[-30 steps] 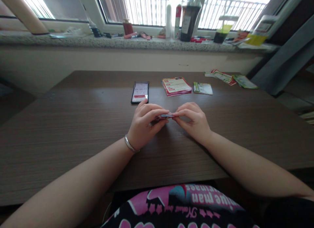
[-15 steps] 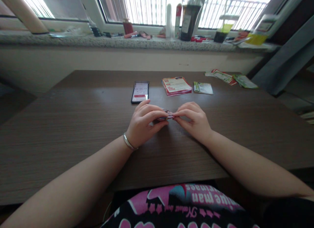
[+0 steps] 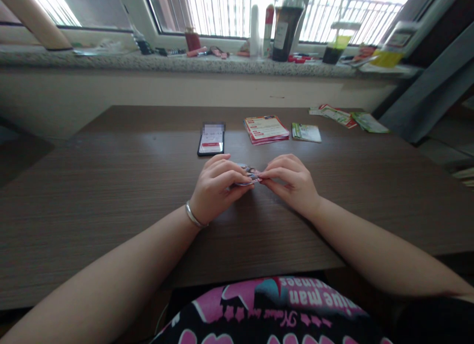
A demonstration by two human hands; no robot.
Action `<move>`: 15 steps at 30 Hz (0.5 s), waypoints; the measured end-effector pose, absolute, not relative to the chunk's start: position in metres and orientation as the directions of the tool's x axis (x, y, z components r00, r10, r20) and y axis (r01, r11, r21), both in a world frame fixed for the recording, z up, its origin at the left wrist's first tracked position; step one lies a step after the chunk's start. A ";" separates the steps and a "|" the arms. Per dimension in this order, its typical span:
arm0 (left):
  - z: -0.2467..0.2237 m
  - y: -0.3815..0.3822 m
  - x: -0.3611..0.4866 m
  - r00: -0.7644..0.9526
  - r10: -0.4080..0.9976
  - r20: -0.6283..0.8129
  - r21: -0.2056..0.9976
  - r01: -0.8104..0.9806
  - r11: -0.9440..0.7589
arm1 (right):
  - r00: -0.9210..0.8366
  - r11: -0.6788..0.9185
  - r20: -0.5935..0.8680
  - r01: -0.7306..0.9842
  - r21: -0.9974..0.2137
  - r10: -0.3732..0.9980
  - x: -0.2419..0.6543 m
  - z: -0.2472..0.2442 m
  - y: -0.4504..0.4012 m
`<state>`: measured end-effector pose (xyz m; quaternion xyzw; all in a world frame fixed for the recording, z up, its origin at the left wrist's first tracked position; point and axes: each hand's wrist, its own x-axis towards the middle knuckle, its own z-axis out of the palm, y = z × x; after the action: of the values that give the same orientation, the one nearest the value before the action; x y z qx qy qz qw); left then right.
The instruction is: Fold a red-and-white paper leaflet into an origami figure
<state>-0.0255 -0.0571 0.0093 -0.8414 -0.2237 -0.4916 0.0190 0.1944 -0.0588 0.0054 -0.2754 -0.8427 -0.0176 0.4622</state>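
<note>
Both my hands meet over the middle of the table, holding a small, flat, colourfully printed card (image 3: 252,172). My left hand (image 3: 221,182), with a silver bangle at its wrist, grips the card's left side between thumb and fingers and covers much of it. At the right edge, my right hand (image 3: 291,180) pinches the card between thumb and fingertips. Whether it is one card or a thin stack I cannot tell. Just beyond my left hand lies a phone (image 3: 212,140) with its screen lit.
Behind my hands lie a stack of red-edged printed cards (image 3: 266,130) and a smaller green-and-white stack (image 3: 306,133). Green and red packets (image 3: 342,117) rest at the table's (image 3: 111,186) far right. Bottles (image 3: 287,32) and small items stand along the stone windowsill (image 3: 222,66).
The printed card has tilted so that more of its picture side shows. My left fingers have lowered slightly; my right hand has barely moved.
</note>
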 end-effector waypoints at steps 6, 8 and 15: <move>0.010 -0.057 -0.025 0.411 0.339 0.846 0.164 0.404 -0.900 | -0.408 0.840 0.790 0.490 -0.233 0.457 0.194 0.005 -0.059; 0.010 -0.058 -0.025 0.408 0.336 0.849 0.160 0.408 -0.899 | -0.400 0.835 0.794 0.501 -0.229 0.458 0.194 0.005 -0.060; 0.008 -0.058 -0.023 0.350 0.425 0.835 0.285 0.387 -0.877 | -0.380 0.836 0.816 0.505 -0.213 0.437 0.194 0.006 -0.061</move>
<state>-0.0232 -0.0582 0.0082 -0.8212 -0.2473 -0.5139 -0.0188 0.1937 -0.0607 0.0057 -0.2838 -0.8298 -0.0358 0.4792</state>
